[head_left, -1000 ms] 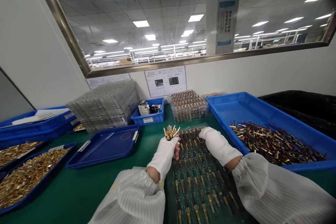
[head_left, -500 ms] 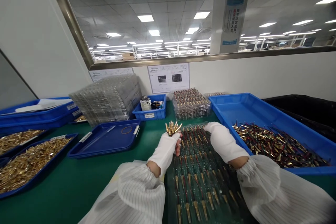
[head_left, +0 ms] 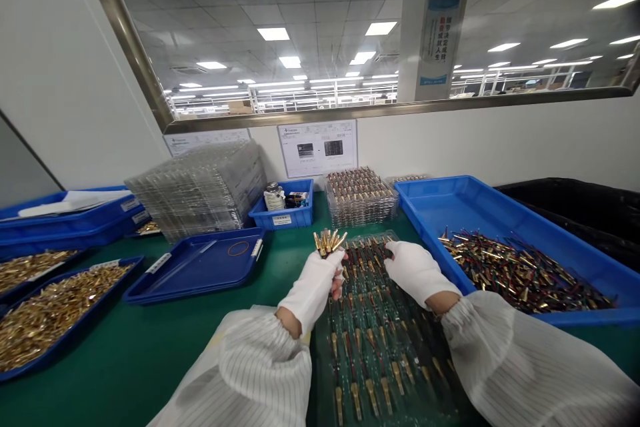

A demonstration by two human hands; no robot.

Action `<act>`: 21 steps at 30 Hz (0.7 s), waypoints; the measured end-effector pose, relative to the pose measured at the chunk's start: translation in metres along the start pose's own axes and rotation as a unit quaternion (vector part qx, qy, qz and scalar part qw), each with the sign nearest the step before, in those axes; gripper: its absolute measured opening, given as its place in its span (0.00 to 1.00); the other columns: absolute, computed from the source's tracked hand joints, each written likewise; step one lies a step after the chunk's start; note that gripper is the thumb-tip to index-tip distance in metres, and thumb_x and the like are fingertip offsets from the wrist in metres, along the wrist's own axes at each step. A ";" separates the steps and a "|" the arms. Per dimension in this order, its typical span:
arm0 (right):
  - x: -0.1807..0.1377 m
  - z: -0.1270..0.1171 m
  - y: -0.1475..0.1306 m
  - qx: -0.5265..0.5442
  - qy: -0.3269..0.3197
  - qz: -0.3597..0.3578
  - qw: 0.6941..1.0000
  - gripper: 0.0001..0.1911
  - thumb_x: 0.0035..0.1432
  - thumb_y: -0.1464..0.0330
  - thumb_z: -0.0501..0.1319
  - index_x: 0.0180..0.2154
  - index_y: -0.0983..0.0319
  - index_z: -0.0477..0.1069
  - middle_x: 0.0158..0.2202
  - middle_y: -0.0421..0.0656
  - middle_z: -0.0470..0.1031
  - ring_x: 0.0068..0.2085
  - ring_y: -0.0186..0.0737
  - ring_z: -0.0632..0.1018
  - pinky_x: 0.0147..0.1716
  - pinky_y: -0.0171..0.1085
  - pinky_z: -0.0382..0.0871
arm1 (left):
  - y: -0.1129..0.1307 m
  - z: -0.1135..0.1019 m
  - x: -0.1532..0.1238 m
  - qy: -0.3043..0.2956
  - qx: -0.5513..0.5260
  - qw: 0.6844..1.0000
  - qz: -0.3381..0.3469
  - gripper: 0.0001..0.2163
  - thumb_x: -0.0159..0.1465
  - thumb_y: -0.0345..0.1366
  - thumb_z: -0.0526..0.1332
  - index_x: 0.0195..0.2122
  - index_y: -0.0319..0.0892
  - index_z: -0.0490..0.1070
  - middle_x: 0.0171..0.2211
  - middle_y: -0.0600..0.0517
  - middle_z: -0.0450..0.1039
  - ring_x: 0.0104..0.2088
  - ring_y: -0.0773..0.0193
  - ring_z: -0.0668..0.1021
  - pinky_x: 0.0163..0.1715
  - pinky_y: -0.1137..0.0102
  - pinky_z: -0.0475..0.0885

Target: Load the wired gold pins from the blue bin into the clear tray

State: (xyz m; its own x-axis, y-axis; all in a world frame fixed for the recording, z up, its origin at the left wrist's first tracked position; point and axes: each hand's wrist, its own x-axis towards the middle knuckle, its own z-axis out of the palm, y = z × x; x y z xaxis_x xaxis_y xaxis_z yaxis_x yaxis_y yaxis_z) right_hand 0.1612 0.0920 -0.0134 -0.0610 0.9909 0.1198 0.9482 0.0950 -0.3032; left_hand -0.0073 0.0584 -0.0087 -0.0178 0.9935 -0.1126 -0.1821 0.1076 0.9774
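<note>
My left hand (head_left: 317, 280), in a white fingerless glove, is closed around a bunch of gold-coloured metal pin connectors (head_left: 329, 241), their shiny ends fanning upward. It is over the left side of a clear plastic tray (head_left: 325, 407), where rows of brass-tipped pieces with dark red and black leads (head_left: 371, 397) lie in slots. At the tray's far right part, my right hand (head_left: 414, 269) is gloved the same way. Its fingers bend down together at the pieces in the upper rows; their tips are mostly hidden, so what they pinch cannot be made out.
A large blue bin (head_left: 453, 203) at right holds loose wired pieces. Stacked filled trays (head_left: 361, 197), a small blue box (head_left: 283, 218) and a leaning stack of clear trays (head_left: 200, 190) stand behind. Flat blue trays (head_left: 195, 267) and trays of gold parts (head_left: 60, 310) lie left.
My right hand has shifted slightly left and toward me over the tray's far rows. My left hand keeps the bunch in nearly the same place.
</note>
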 end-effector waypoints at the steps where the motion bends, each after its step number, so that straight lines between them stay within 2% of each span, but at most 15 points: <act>1: 0.000 -0.001 -0.001 0.003 -0.001 0.013 1.000 0.16 0.45 0.65 0.53 0.39 0.56 0.67 0.32 0.46 0.73 0.34 0.46 0.73 0.30 0.40 0.64 | -0.001 0.000 0.000 0.001 0.003 1.000 -0.001 0.13 0.47 0.43 0.57 0.28 0.40 0.59 0.09 0.64 0.50 0.06 0.77 0.55 0.05 0.78 0.54; 9: 0.000 -0.004 -0.007 0.026 0.000 0.068 0.997 0.14 0.41 0.68 0.55 0.34 0.58 0.67 0.30 0.46 0.72 0.32 0.45 0.74 0.28 0.38 0.64 | 0.000 0.001 -0.003 -0.005 0.014 1.000 -0.015 0.11 0.48 0.41 0.57 0.28 0.40 0.59 0.09 0.65 0.50 0.07 0.76 0.55 0.04 0.78 0.54; 16: 0.000 -0.009 -0.004 0.015 0.026 0.086 0.996 0.14 0.44 0.66 0.53 0.37 0.59 0.65 0.29 0.47 0.72 0.32 0.46 0.73 0.28 0.39 0.63 | 0.001 0.002 -0.003 0.000 0.013 1.000 -0.013 0.13 0.47 0.42 0.57 0.28 0.39 0.59 0.09 0.65 0.50 0.06 0.76 0.56 0.05 0.78 0.55; 21: -0.001 -0.008 -0.003 0.004 0.043 0.055 0.998 0.16 0.48 0.68 0.51 0.42 0.58 0.64 0.37 0.48 0.70 0.37 0.44 0.72 0.32 0.38 0.62 | 0.001 0.002 -0.004 -0.007 0.012 1.000 -0.011 0.12 0.48 0.42 0.57 0.29 0.40 0.59 0.10 0.64 0.51 0.06 0.76 0.55 0.05 0.78 0.55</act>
State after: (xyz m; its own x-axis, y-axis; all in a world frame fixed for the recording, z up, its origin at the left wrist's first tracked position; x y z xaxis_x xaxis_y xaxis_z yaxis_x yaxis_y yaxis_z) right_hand 0.1606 0.0902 -0.0050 0.0716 0.9834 0.1666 0.9452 -0.0136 -0.3261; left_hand -0.0051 0.0548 -0.0072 -0.0011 0.9913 -0.1319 -0.1588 0.1300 0.9787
